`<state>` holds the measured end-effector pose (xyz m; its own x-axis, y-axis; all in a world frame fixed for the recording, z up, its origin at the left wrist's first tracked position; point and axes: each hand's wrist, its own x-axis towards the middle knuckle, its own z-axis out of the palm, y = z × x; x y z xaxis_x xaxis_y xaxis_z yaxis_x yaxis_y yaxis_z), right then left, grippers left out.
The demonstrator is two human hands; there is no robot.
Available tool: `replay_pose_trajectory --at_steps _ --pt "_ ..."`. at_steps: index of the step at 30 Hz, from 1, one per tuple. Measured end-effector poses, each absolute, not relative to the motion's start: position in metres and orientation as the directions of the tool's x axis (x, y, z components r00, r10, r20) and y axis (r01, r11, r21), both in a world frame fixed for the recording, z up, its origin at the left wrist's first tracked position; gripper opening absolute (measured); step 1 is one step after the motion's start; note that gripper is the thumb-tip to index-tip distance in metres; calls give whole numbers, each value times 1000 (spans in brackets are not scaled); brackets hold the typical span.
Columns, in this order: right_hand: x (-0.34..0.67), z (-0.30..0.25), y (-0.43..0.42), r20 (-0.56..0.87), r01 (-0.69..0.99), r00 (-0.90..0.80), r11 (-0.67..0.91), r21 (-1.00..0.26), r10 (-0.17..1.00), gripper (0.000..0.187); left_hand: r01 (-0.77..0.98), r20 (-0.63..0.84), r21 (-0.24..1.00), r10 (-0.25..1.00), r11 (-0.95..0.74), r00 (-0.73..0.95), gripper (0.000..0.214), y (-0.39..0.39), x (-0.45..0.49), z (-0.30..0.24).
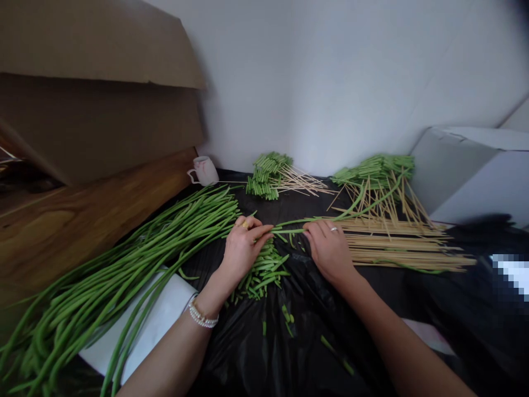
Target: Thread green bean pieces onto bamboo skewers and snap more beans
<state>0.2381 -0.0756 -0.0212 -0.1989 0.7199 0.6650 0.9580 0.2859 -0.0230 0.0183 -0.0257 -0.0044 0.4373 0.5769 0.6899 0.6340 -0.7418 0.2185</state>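
Observation:
A long green bean (289, 223) stretches between my two hands over the black plastic sheet (318, 314). My left hand (244, 242) pinches its left part between thumb and fingers. Farther along, my right hand (328, 245) is closed on the same bean, whose far end runs up to the right over wooden skewers (397, 242). Below my left hand lies a pile of short cut bean pieces (266, 270). A big heap of whole long beans (157, 242) spreads to the left, partly on a white sheet (159, 309).
Skewered bean bundles (270, 168) lie at the back by a white mug (204, 171); more bundles (378, 168) are at the back right. A cardboard box (103, 121) stands left on a wooden surface (61, 220), a white box (475, 171) right. Loose bits (287, 317) lie in front.

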Motion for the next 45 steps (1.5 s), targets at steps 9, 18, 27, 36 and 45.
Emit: replay_pose_trajectory --at_steps 9,18,27,36,45 --pt "223 -11 -90 859 890 -122 438 -126 497 10 365 601 643 739 -673 305 13 -32 22 7" --pt "211 -8 -84 163 -176 88 176 -968 983 31 183 382 841 798 -510 466 16 -39 23 16" --pt "212 -6 -87 73 -476 -13 58 -878 997 18 -111 193 981 896 -162 399 22 -42 28 13" --pt "199 -13 -91 -15 -477 -141 -82 -875 990 24 -477 36 842 855 253 517 21 -50 29 18" --pt "213 -3 -89 44 -416 -95 1 -910 994 24 -365 35 908 831 205 556 14 -46 21 30"
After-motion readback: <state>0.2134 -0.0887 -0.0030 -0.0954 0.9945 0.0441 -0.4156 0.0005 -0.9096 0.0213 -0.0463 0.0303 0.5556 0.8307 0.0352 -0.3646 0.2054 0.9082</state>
